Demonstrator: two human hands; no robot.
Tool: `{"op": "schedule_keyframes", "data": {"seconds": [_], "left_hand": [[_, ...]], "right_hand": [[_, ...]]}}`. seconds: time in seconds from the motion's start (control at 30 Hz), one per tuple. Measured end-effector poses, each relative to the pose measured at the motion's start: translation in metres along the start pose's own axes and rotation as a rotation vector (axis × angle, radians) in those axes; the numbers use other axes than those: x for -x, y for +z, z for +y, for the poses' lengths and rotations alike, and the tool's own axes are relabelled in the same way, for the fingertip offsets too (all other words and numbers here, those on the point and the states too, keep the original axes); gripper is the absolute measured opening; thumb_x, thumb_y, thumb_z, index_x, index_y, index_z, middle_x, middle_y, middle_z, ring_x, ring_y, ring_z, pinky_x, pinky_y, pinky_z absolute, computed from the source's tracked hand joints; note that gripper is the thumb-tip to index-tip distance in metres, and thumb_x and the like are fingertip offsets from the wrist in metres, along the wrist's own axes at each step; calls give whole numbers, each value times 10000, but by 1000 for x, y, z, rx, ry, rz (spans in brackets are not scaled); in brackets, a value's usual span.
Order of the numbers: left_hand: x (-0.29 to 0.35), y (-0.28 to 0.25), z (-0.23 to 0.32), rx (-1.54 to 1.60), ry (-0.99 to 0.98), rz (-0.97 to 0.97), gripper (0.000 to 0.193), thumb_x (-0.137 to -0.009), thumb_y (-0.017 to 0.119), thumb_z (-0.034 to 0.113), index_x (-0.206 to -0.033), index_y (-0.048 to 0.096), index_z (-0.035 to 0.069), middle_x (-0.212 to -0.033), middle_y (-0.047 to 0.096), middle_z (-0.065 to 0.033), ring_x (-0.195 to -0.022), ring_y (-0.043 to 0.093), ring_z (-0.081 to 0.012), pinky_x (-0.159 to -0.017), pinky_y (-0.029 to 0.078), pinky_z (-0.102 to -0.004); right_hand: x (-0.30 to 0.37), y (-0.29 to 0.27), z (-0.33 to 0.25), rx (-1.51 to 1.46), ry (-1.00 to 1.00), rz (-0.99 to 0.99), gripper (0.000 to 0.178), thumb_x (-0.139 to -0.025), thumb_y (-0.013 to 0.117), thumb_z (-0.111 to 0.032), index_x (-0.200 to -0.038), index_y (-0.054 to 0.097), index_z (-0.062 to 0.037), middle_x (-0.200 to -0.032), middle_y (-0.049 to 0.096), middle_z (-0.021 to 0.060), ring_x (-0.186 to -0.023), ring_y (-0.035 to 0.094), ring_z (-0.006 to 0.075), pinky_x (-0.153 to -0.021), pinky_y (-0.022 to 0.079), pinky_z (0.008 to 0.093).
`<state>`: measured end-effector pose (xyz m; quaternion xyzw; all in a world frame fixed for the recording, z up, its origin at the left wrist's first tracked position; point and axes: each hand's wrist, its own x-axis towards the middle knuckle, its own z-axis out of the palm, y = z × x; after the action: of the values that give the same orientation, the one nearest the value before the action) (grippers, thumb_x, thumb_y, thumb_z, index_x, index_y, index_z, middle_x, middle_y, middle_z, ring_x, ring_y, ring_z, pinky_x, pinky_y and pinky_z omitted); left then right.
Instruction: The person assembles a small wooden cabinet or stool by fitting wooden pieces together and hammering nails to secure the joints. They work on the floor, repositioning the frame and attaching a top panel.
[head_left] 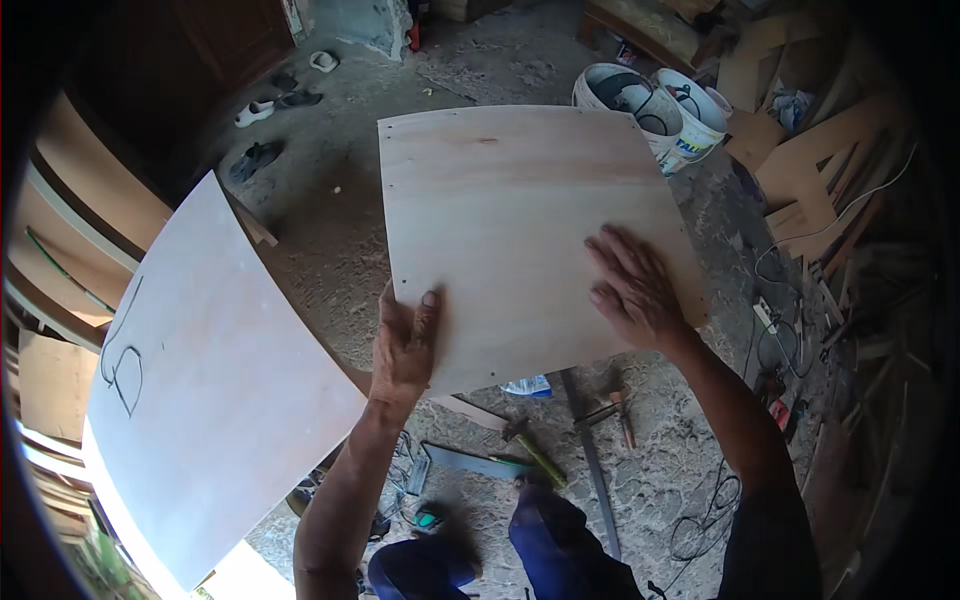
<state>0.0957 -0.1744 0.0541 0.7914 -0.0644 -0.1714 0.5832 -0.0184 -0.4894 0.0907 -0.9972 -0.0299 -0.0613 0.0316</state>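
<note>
Head view: the left hand (402, 355) grips the left edge of a pale plywood panel (500, 240), thumb on top; the right hand (638, 295) lies open on its right part. The panel is central, right of a larger white sheet (225, 370).

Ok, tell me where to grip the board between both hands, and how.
Likely by its left and right edges, one hand from each side: the board is broad, with no handle showing. The left hand is at the left edge.
</note>
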Motion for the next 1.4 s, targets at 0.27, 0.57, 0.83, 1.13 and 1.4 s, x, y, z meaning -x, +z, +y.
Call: {"op": "schedule_keyframes", "data": {"seconds": [0.27, 0.57, 0.83, 1.13, 1.4], "left_hand": [[6, 9, 23, 255, 128, -19, 469, -1039, 546, 356, -1337, 523, -5, -1159, 677, -134, -1078, 598, -176, -939, 471, -329], [4, 7, 19, -427, -71, 150, 522, -1039, 428, 444, -1264, 581, -1, -1100, 677, -279, -1082, 631, -466, -878, 499, -506], [5, 9, 22, -436, -117, 161, 550, -1029, 414, 487, -1277, 578, 24, -1071, 682, -277, -1061, 630, -477, -858, 499, -521], [3, 8, 4, -412, -169, 128, 618, -1004, 376, 586, -1291, 576, 77, -1077, 675, -254, -1035, 623, -483, -885, 483, -544], [-13, -9, 0, -193, -181, 18, 493, -1005, 501, 470, -1272, 589, 64, -1042, 693, -179, -978, 670, -318, -840, 510, -448]], "right_hand": [[-3, -11, 4, -101, 63, -22, 643, -948, 566, -466, -1499, 419, -170, -1566, 332, 144, -1456, 305, 322, -1183, 218, 549], [-3, -12, 8, -157, 97, -58, 653, -942, 532, -526, -1513, 393, -243, -1612, 267, 72, -1495, 224, 262, -1191, 190, 531], [-5, -15, 10, -186, 115, -108, 690, -926, 566, -507, -1526, 370, -230, -1612, 265, 92, -1476, 261, 289, -1183, 200, 530], [-14, -24, 8, -155, 91, -140, 672, -923, 578, -472, -1509, 395, -200, -1589, 293, 118, -1468, 269, 312, -1172, 207, 542], [-39, 11, 89, -164, 433, 426, 710, -934, 587, -520, -1467, 438, -75, -1411, 492, 229, -1260, 515, 390, -1039, 421, 491]]}}
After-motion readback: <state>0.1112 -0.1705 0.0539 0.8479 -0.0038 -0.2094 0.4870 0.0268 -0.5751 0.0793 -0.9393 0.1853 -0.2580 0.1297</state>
